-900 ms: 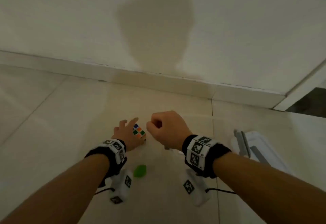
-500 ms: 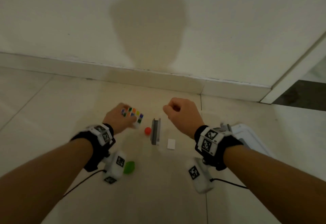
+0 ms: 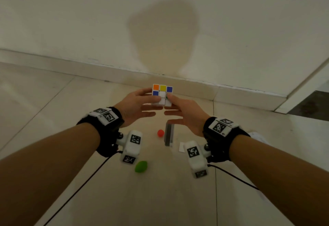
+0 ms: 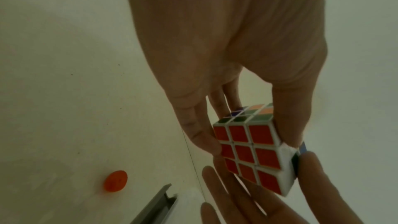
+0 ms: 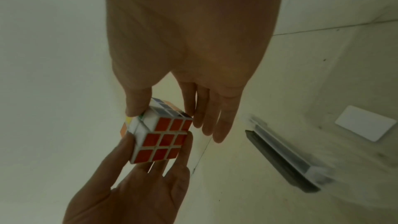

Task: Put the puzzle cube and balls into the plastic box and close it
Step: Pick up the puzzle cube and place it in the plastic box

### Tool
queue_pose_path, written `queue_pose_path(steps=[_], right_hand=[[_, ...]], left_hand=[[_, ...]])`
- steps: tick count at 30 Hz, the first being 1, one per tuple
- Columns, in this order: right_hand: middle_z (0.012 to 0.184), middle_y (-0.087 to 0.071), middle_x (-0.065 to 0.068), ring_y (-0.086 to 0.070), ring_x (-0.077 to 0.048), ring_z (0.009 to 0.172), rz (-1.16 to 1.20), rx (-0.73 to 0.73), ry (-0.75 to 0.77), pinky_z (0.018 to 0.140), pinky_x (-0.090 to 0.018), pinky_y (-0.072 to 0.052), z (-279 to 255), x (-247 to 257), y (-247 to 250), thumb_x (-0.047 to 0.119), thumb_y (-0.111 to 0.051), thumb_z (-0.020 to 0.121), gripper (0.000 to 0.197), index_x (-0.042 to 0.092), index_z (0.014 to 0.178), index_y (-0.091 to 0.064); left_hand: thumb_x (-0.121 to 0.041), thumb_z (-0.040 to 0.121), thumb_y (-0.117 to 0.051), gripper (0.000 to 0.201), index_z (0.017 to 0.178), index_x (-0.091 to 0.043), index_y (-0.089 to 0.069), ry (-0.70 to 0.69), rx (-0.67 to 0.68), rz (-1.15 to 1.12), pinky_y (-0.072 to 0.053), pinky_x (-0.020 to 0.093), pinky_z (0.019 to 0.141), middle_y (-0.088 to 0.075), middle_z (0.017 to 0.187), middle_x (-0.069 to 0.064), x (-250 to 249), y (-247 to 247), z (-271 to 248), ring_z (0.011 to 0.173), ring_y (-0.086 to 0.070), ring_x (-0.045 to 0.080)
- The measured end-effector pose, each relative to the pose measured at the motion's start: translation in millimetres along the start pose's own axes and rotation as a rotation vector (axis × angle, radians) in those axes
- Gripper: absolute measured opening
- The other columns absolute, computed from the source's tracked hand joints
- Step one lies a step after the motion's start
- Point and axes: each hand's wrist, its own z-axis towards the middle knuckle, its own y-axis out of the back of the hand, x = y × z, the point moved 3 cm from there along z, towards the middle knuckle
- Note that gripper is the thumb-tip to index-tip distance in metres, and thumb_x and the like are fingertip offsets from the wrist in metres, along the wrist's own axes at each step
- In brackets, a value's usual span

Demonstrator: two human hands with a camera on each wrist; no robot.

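Two balls lie on the floor (image 3: 71, 101) nearest the person: a green ball (image 3: 141, 166) below the left wrist and, farther on, a red ball (image 3: 160, 133) just beside a grey-edged clear piece (image 3: 168, 135) standing on its edge, with a small white card (image 3: 182, 147) to its right. Beyond them, both hands now meet in the air on the puzzle cube (image 3: 162, 94); half a second ago the left hand (image 3: 137, 105) held it alone while the right hand (image 3: 185, 113) was a closed fist off to the side. Each hand pinches the cube between thumb and fingertips, the other fingers stretched out. Only the wrist views show the cube's all-red underside (image 4: 251, 155) (image 5: 162, 140). Only the head view shows the white, rounded thing (image 3: 258, 136) behind the right wrist, and the wall (image 3: 160, 21) beyond.
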Motion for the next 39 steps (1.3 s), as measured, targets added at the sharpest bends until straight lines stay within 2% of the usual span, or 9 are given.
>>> queue_pose_path(steps=[6,10,18,23,26,28,31,33,39], right_hand=[[0.112,-0.074,-0.016,-0.073,-0.025,0.091,-0.001,-0.046,0.005,0.091,-0.042,-0.06,1.0,-4.9,7.3,0.056,-0.061,0.087,0.059,0.006,0.115,-0.071],[0.111,-0.075,-0.014,-0.072,-0.031,0.104,0.016,-0.051,0.002,0.092,-0.044,-0.06,2.5,-8.1,14.3,0.055,-0.063,0.086,0.056,0.008,0.116,-0.071],[0.112,-0.076,-0.008,-0.073,-0.024,0.102,0.084,-0.053,0.079,0.087,-0.036,-0.06,0.1,-10.5,32.3,0.04,-0.068,0.088,0.046,0.011,0.123,-0.069],[0.112,-0.074,-0.015,-0.074,-0.028,0.096,0.041,-0.132,0.095,0.081,-0.037,-0.062,0.7,-2.9,59.8,0.032,-0.073,0.085,0.047,0.007,0.123,-0.063],[0.112,-0.072,-0.015,-0.074,-0.026,0.092,-0.16,-0.134,0.077,0.08,-0.041,-0.063,1.8,-3.6,84.1,0.02,-0.078,0.081,0.043,0.007,0.118,-0.061],[0.113,-0.069,-0.009,-0.073,-0.025,0.093,-0.385,-0.057,0.033,0.08,-0.043,-0.063,2.3,-9.7,94.3,0.014,-0.082,0.076,0.036,0.012,0.107,-0.062],[0.115,-0.063,0.004,-0.068,-0.016,0.093,-0.923,0.086,-0.042,0.074,-0.029,-0.061,0.5,-23.4,94.5,0.027,-0.088,0.068,0.05,0.021,0.111,-0.063],[0.115,-0.062,0.007,-0.064,-0.012,0.096,-1.223,0.127,-0.05,0.082,-0.027,-0.055,0.5,-32.7,88.5,0.04,-0.088,0.063,0.061,0.024,0.117,-0.063],[0.11,-0.067,-0.001,-0.063,-0.019,0.096,-1.392,0.109,0.001,0.088,-0.034,-0.056,12.7,-55.3,70.0,0.043,-0.086,0.065,0.061,0.019,0.115,-0.061]], left_hand=[[-0.009,0.081,-0.075,0.06,0.136,-0.018,-0.053,-0.035,-0.018,0.012,-0.06,0.031,0.07,-0.071,0.12,0.006,1.9,-6.7,-2.7,0.099,-0.073,0.023],[-0.008,0.081,-0.074,0.06,0.136,-0.018,-0.053,-0.028,-0.002,0.005,-0.06,0.032,0.072,-0.071,0.12,0.007,1.6,-13.2,0.9,0.098,-0.073,0.024],[-0.016,0.085,-0.07,0.054,0.136,-0.019,-0.054,0.003,0.068,-0.001,-0.059,0.032,0.078,-0.068,0.124,0.007,2.9,-29.8,8.0,0.104,-0.07,0.024],[-0.051,0.084,-0.065,0.057,0.133,-0.022,-0.057,0.092,0.014,0.087,-0.053,0.041,0.092,-0.065,0.127,0.005,9.3,-41.7,10.8,0.115,-0.061,0.025],[-0.043,0.092,-0.058,0.048,0.13,-0.013,-0.058,0.182,-0.154,0.222,-0.052,0.041,0.091,-0.064,0.124,0.005,21.4,-39.8,11.4,0.114,-0.059,0.025],[-0.031,0.095,-0.057,0.04,0.128,-0.008,-0.058,0.285,-0.162,0.302,-0.052,0.042,0.09,-0.061,0.127,0.008,30.7,-39.9,9.4,0.114,-0.059,0.027],[-0.026,0.095,-0.058,0.038,0.127,-0.005,-0.058,0.402,-0.085,0.351,-0.054,0.044,0.09,-0.062,0.125,0.011,42.5,-44.4,4.8,0.105,-0.064,0.03],[-0.025,0.095,-0.058,0.034,0.122,-0.004,-0.061,0.425,-0.044,0.381,-0.055,0.045,0.091,-0.065,0.12,0.013,47.9,-48.8,3.0,0.103,-0.066,0.03],[-0.019,0.095,-0.061,0.015,0.107,-0.011,-0.058,0.452,-0.02,0.415,-0.055,0.05,0.091,-0.064,0.111,0.013,55.3,-55.2,5.8,0.103,-0.066,0.033]])
